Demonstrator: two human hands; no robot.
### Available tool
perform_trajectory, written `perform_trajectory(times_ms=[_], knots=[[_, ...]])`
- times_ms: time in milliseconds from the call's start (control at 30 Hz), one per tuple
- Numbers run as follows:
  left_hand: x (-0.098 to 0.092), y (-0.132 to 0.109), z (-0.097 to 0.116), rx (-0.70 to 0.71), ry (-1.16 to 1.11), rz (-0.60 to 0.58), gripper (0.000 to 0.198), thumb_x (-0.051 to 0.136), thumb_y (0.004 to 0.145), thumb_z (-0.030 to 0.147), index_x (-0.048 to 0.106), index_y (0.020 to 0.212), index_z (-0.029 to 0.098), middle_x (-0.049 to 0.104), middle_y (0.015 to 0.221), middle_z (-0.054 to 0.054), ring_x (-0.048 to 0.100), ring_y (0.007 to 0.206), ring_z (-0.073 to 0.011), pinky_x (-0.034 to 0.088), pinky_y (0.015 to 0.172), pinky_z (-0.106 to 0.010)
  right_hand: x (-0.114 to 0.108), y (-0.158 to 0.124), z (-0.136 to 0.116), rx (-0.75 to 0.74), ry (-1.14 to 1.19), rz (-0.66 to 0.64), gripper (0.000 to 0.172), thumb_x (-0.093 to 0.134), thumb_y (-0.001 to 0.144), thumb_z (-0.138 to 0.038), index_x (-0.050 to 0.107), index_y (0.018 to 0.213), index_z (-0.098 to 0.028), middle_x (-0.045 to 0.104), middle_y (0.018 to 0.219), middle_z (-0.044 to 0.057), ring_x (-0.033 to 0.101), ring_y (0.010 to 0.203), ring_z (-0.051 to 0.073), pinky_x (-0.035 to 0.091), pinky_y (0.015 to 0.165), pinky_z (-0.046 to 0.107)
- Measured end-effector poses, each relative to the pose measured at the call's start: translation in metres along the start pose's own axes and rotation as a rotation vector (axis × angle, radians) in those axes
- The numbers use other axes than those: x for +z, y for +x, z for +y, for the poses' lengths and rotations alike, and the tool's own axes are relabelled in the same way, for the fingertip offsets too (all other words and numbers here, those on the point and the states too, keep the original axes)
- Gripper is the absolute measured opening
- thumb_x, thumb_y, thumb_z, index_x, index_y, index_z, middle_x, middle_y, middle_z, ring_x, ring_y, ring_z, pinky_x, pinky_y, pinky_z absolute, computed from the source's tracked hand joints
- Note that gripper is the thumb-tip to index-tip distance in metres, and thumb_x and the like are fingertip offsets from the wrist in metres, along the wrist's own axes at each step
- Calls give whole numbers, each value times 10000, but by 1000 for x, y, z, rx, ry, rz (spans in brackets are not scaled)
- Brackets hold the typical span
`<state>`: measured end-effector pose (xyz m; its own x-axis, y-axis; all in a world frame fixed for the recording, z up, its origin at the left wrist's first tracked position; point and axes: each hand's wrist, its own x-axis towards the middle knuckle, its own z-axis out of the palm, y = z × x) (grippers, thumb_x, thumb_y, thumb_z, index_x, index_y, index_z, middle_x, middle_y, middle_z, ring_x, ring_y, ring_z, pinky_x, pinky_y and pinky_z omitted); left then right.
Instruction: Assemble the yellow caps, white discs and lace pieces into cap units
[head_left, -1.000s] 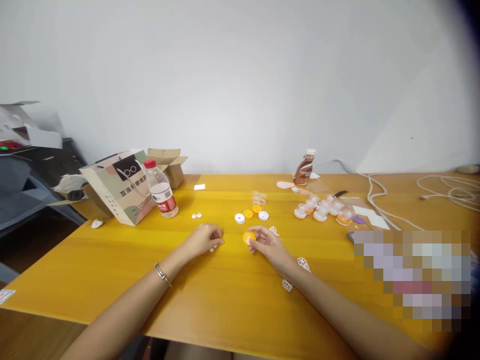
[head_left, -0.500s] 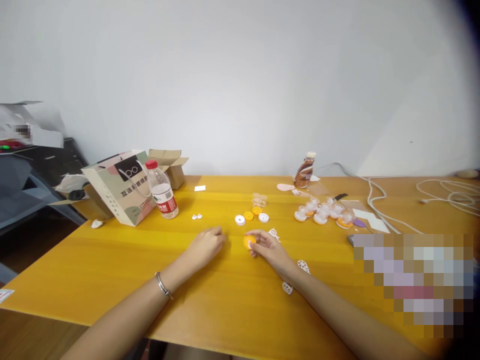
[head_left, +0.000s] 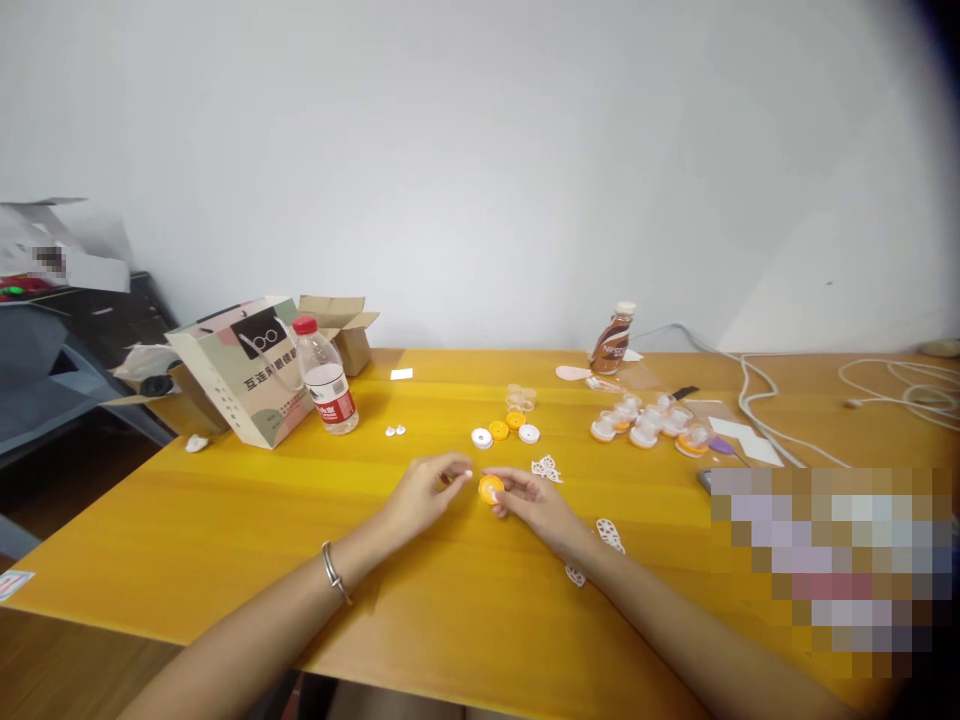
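Observation:
My right hand (head_left: 536, 508) holds a round orange disc (head_left: 490, 489) between thumb and fingers, its face turned towards me with a whitish centre. Close by on the left, my left hand (head_left: 427, 492) has its thumb and forefinger tips drawn together. A tiny white spot shows at those tips, too small to name. Beyond the hands lie white discs (head_left: 481, 438) and orange discs (head_left: 516, 421), with clear plastic rings (head_left: 520, 397) behind them. White openwork butterfly-shaped pieces (head_left: 546, 469) lie beside my right hand, and others (head_left: 610, 534) are near the forearm.
Two small white pieces (head_left: 395, 431) lie left of the discs. A water bottle (head_left: 330, 390), paper bag (head_left: 259, 390) and cardboard box (head_left: 349, 335) stand at left. Several clear-topped assemblies (head_left: 643, 428), a brown drink bottle (head_left: 613, 340) and white cables (head_left: 761, 385) are at right.
My left hand has moved right, towards the disc, its thumb now showing. My right hand has shifted slightly left with the orange disc, uncovering more of the butterfly-shaped piece.

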<state>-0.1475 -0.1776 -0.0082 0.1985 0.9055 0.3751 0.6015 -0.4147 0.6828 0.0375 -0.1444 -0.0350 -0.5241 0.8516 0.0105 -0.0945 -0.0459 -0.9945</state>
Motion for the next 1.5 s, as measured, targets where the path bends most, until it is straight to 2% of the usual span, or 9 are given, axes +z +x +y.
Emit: perform_trajectory(times_ms=[67,233,433,600,1000,1300,1400,1500], knots=[[4,-1,2,-23,-85,0,231,516,786,228,577,1002,175,669,794,-20,603,700,-121,447,647,-211,2,0,1,-2,9,-19,351,655,647,-323,587,965,-192,598,751,-3,551,598,94,444,618,268],[8,0,5,-52,-165,18,110,539,770,215,636,759,164,654,782,-24,587,753,-132,423,700,-222,7,-2,2,-20,13,-26,330,666,644,-320,570,930,-189,558,703,-24,542,590,89,431,604,256],[15,2,1,-107,-235,-1,98,585,729,228,656,733,160,637,841,-49,576,796,-151,415,662,-226,9,-4,-2,-9,8,-18,357,668,646,-305,528,956,-198,498,663,-54,545,571,87,429,596,253],[21,1,0,-182,-328,-20,123,582,727,235,636,749,127,659,755,-46,585,694,-133,431,666,-229,11,-5,-2,-18,17,-23,371,677,635,-315,492,936,-201,510,660,-59,550,573,88,426,603,256],[23,-1,0,-174,-263,-4,152,599,724,283,574,774,142,619,710,-17,549,645,-107,398,595,-209,13,-6,1,-43,49,-47,358,690,620,-331,467,871,-209,547,662,-50,553,561,96,443,592,266],[25,2,-4,-233,-590,-7,306,690,630,340,511,748,122,580,706,-14,540,623,-91,427,607,-216,11,-5,-1,-53,36,-99,332,688,632,-313,514,888,-195,563,684,-36,554,579,94,450,609,267],[23,4,-3,-229,-571,39,269,636,685,362,533,752,122,590,704,-19,547,642,-101,429,633,-223,7,-4,-4,-45,43,-88,353,685,634,-306,525,928,-194,571,697,-29,562,595,101,449,623,274],[18,20,-4,-173,-397,102,260,505,786,385,566,779,132,614,767,-38,561,736,-131,431,699,-242,1,-3,-6,-54,55,-16,378,693,621,-282,530,952,-200,578,728,-22,558,618,100,445,643,269]])
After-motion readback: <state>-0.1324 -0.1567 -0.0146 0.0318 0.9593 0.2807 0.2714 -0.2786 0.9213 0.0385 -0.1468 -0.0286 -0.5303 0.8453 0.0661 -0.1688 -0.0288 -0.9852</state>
